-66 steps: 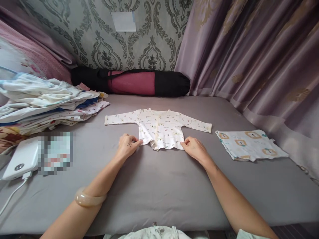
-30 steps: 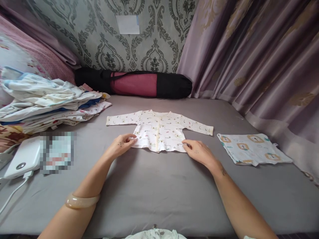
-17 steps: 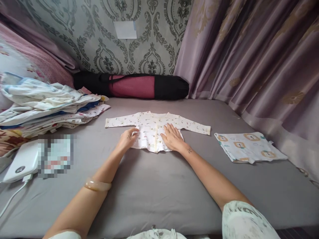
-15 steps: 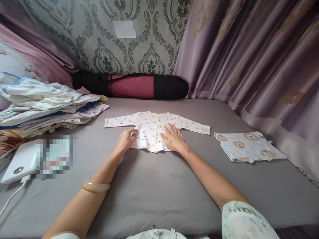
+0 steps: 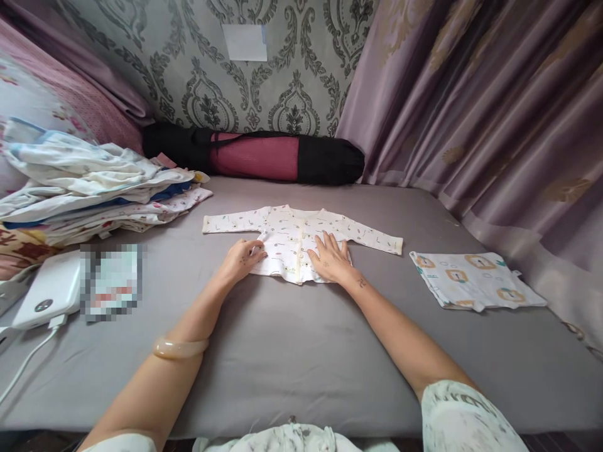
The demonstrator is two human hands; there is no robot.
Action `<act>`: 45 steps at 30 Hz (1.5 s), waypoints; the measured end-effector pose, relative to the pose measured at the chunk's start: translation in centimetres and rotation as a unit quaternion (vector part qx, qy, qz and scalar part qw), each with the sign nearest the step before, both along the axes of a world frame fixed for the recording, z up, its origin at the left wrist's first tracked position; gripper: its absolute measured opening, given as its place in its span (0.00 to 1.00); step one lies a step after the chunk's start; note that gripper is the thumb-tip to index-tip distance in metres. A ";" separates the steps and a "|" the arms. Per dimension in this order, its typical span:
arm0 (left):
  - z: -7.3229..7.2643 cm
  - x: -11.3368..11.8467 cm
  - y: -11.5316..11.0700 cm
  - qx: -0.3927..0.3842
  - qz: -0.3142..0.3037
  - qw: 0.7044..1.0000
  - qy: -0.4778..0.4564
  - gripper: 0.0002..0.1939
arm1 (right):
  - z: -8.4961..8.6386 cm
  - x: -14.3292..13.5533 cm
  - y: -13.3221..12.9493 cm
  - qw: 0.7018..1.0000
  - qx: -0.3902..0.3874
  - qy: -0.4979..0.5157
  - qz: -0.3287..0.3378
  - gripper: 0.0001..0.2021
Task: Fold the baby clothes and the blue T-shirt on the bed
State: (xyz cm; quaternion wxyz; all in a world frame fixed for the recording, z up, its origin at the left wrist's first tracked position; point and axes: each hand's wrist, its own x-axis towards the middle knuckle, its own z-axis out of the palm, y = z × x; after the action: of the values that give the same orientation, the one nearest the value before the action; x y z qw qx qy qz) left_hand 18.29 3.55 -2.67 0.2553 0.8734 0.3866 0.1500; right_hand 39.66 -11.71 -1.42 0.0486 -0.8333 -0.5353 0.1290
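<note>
A small white baby shirt [image 5: 285, 251] with a sparse print and a buttoned front lies flat on the grey sheet, both sleeves spread sideways. At its left side edge my left hand [image 5: 242, 260] is closed, with thumb and fingers bent together around the cloth. My right hand [image 5: 332, 260] rests palm down on the shirt's right front, its fingers spread and flat. It covers part of the lower right side of the shirt.
A folded white cloth with orange animal prints [image 5: 475, 280] lies to the right. Piled clothes [image 5: 103, 182] are at the left, above a white power bank [image 5: 51, 289] with a cable and a blurred packet [image 5: 113, 279]. A long black and pink bag [image 5: 254, 155] lies along the wall.
The view has shifted slightly, moving the scene a little to the right. My left thumb and index finger sit slightly differently at the shirt's edge. My right hand stays flat on it.
</note>
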 end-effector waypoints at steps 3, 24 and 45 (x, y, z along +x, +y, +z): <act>0.1 -0.2 0.1 -0.008 -0.009 1.000 -0.017 0.21 | -0.2 -1.2 0.1 1.000 0.015 0.014 0.021 0.35; 1.5 -1.8 0.6 -0.044 -0.052 0.997 -0.024 0.20 | 1.7 -6.3 -4.2 0.941 0.035 0.077 0.327 0.28; 1.4 1.4 -5.2 0.049 -0.295 0.954 -0.028 0.12 | 1.2 -2.7 -3.9 0.959 0.170 0.155 0.168 0.05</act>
State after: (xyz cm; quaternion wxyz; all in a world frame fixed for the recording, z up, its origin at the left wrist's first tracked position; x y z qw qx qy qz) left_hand 19.68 -1.67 -1.28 0.2556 0.9555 0.0962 0.1112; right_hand 37.01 -15.56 -0.20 0.2495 -0.6805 -0.6676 0.1702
